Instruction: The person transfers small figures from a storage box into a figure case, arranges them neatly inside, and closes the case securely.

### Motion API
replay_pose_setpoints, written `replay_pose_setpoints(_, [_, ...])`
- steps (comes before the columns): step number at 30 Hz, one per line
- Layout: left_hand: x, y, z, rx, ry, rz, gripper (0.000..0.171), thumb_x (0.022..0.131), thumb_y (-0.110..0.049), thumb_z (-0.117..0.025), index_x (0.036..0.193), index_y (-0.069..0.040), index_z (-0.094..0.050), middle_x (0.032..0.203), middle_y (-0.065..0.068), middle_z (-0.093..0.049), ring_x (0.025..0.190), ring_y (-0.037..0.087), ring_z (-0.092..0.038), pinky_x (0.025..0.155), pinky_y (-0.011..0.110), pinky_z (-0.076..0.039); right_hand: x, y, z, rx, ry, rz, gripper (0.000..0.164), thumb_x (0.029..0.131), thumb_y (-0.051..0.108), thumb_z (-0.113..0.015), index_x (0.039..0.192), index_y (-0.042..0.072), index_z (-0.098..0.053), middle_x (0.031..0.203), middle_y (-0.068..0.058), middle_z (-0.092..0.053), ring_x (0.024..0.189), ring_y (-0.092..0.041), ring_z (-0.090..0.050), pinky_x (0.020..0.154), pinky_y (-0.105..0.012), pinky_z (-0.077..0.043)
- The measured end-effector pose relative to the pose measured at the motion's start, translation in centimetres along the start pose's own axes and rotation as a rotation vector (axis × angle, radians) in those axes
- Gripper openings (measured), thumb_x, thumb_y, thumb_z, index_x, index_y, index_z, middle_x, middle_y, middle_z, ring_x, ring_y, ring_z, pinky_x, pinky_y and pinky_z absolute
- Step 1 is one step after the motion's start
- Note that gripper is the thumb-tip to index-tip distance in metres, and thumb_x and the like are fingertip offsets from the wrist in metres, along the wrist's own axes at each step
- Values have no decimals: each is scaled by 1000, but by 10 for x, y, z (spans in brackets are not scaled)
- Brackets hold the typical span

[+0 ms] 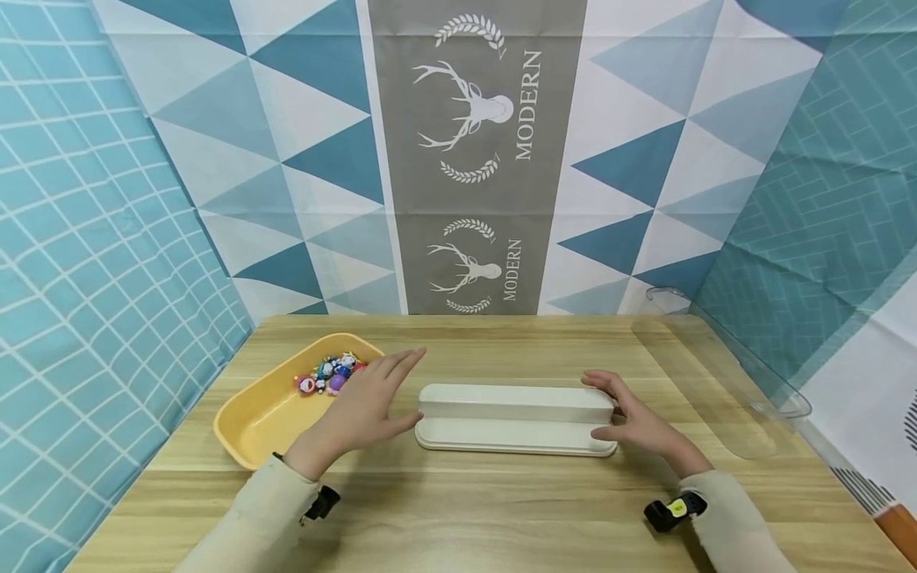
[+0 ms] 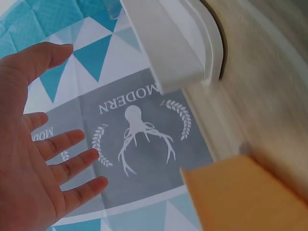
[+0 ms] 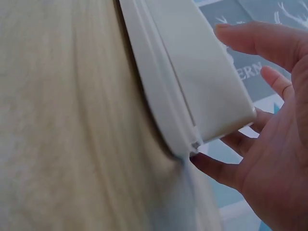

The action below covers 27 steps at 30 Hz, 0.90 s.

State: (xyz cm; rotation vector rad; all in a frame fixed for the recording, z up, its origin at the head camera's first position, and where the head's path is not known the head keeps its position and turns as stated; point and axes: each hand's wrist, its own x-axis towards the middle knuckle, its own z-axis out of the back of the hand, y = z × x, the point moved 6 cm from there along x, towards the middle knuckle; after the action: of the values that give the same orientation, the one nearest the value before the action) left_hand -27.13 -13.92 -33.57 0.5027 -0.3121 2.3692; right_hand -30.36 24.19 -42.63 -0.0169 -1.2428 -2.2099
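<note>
With left hand wide, lower left, right hand half-spread at white stand, lower right — no grip — likely positioning, next needing steadying.

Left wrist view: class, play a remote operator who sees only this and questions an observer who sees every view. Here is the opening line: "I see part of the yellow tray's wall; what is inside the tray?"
Observer: Small colourful figurines sit in the yellow tray, bunched toward its far end.
Operator: My picture cuts off the white stand. How does it lie?
Observer: Lengthwise from left to right across the wooden table.
Operator: And where is the right hand?
Observer: At the stand's right end, its thumb on the near side.
</note>
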Motion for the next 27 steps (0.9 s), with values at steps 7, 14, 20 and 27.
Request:
replay_pose_setpoints(7, [-2,11,10,44,22,6,86,83,-33,-78,152,-4,-36,139,19,-52,121,38,-54,99,54,-45,-6,-7,4,75,-19,74,87,78,-9,-76,148,-5,-25,147,-17,-39,130,2,-35,92,-24,-41])
replay_pose_setpoints(14, [-6,24,22,89,39,24,81,85,-31,-77,151,-4,-38,131,19,-56,116,39,-56,94,56,-47,-13,-21,5,131,-35,-1,90,72,-10,-79,145,-5,-27,142,-33,-36,118,1,-44,95,-15,-40])
replay_pose_setpoints(20, [-4,36,30,114,21,-5,78,85,-29,-75,150,-3,-39,125,19,-59,108,38,-59,90,54,-50,-17,-26,5,188,-37,-1,89,71,-12,-79,144,-7,-28,138,-31,-39,115,-1,-48,95,-15,-42])
replay_pose_setpoints(27, [2,56,33,151,88,17,81,84,-27,-78,149,-1,-39,128,21,-58,112,42,-57,91,58,-49,-17,-26,7,249,-37,54,88,70,-17,-78,141,-12,-27,131,-18,-47,113,-3,-53,94,-15,-44])
